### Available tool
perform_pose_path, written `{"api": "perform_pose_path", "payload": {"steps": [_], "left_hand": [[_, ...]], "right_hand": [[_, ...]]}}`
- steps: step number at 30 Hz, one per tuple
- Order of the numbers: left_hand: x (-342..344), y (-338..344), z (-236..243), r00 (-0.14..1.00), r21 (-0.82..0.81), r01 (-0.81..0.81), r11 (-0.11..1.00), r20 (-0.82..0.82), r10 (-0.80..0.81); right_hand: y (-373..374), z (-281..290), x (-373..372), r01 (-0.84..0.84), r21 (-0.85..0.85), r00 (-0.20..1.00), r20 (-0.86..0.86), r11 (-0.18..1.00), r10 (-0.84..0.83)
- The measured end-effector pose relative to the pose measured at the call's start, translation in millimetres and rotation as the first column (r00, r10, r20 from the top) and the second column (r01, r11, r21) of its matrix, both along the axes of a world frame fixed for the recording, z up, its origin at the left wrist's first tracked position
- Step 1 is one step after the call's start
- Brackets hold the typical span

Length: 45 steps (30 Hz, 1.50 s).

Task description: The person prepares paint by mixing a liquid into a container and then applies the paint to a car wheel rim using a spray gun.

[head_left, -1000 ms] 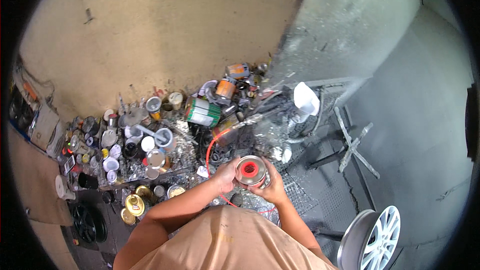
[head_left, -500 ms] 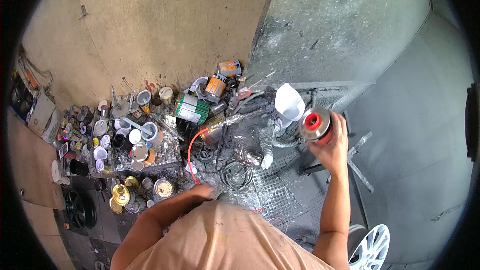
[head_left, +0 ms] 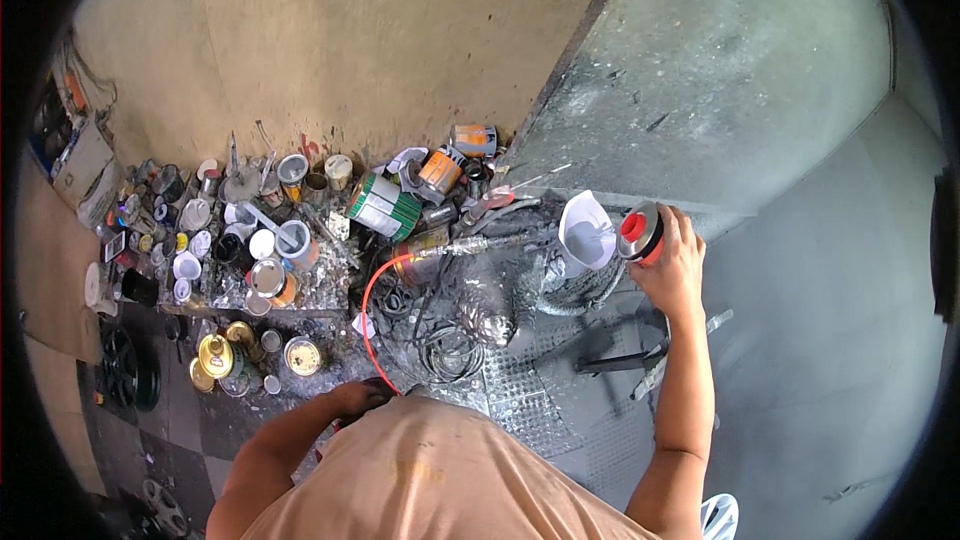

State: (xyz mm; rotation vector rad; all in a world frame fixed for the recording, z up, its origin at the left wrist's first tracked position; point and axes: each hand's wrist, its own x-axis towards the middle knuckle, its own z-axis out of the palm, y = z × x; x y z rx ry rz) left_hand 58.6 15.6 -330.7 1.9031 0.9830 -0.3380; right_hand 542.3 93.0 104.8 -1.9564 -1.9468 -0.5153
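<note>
visibly tilted can (head_left: 646,233) — silvery top, red mouth

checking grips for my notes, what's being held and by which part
The right hand holds a can by its side. Whether the left hand holds anything cannot be told.

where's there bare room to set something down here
Bare: textured grey floor between the coiled dark hose and dark metal stand; dark tiles between the black wheel and gold metal cans. Crowded: the splattered bench, packed with plastic cups. Tight: between the white cup and the silver and red metal can in the right hand.
</note>
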Motion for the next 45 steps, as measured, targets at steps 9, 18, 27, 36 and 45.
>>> {"api": "perform_pose_path", "payload": {"steps": [9, 18, 27, 36, 45], "left_hand": [[-41, -24, -39, 0.995, 0.127, -0.024, 0.992, 0.096, 0.012], [-13, 12, 121, 0.997, 0.041, -0.062, 0.997, 0.049, 0.06], [16, 48, 242, 0.838, 0.373, -0.317, 0.872, 0.541, 0.073], [1, 68, 313, 0.824, 0.532, -0.317, 0.785, 0.565, -0.05], [-98, 85, 250, 0.941, 0.482, -0.267, 0.834, 0.316, 0.118]], "right_hand": [[9, 8, 8, -0.029, 0.015, 0.998, 0.058, 0.999, 0.029], [12, 4, 14, -0.053, 0.097, 0.941, -0.328, 0.994, 0.082], [-33, -69, -55, -0.299, 0.242, 0.395, -0.849, 0.923, 0.351], [-24, -191, -239, -0.678, -0.005, 0.099, -0.991, 0.735, 0.084], [-3, -241, -352, -0.793, -0.12, 0.185, -0.982, 0.597, 0.049]]}}
